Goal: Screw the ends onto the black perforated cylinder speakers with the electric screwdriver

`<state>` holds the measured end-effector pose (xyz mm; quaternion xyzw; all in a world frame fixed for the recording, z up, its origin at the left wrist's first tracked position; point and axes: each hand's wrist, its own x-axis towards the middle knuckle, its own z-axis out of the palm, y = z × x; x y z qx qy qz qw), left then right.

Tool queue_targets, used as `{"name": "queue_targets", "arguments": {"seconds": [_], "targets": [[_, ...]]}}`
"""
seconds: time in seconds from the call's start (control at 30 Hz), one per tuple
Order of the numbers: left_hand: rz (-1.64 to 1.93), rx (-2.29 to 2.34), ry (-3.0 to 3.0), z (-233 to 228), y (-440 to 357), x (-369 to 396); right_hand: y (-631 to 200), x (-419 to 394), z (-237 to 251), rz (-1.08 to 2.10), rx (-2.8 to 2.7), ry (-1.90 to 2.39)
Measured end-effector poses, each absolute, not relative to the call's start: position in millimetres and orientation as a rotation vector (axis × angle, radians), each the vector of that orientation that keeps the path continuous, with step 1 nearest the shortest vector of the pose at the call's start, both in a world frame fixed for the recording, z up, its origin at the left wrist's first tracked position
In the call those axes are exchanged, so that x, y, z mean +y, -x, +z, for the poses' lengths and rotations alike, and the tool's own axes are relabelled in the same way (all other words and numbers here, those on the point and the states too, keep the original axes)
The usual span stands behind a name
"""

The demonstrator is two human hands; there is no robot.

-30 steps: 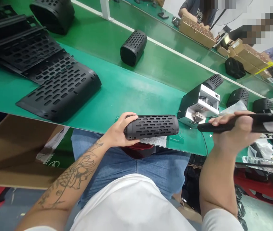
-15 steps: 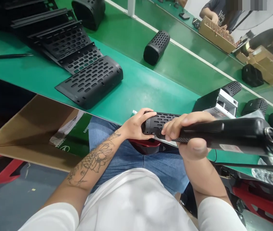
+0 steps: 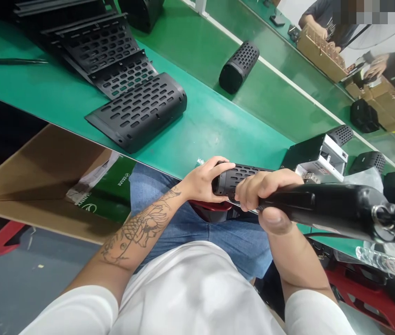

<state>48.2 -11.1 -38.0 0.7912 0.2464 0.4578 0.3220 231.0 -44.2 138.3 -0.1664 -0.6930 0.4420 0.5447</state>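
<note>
My left hand (image 3: pixel 201 182) grips the end of a black perforated housing (image 3: pixel 233 177) at the table's near edge, thumb and fingers spread around it. In my right hand (image 3: pixel 269 188) is a black electric screwdriver (image 3: pixel 333 209), held nearly level with its rear end towards the right. Its tip is hidden behind my fingers, close to the housing, so contact cannot be made out. A curved perforated cover (image 3: pixel 141 111) lies to the left on the table, beside a row of overlapping perforated panels (image 3: pixel 114 56).
On the green table (image 3: pixel 211 125), a silver-and-black box-shaped device (image 3: pixel 326 158) stands to the right. A finished-looking black housing (image 3: pixel 239 67) rests farther back. Below the left edge is an open cardboard box (image 3: pixel 19 172). Co-workers sit across with cardboard trays (image 3: pixel 319 53).
The rear of the screwdriver has dipped slightly, and its tip end stays near the housing. My left hand keeps its grip. The whole view has shifted a little.
</note>
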Motion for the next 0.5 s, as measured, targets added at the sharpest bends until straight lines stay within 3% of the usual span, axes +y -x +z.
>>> {"name": "queue_targets", "arguments": {"seconds": [0.3, 0.5], "targets": [[1.269, 0.622, -2.129, -40, -51, -12, -239, -46, 128, 1.143, -1.657, 0.320], [1.185, 0.703, -2.159, -42, -44, -12, -237, -53, 113, 1.154, -1.586, 0.529]]}}
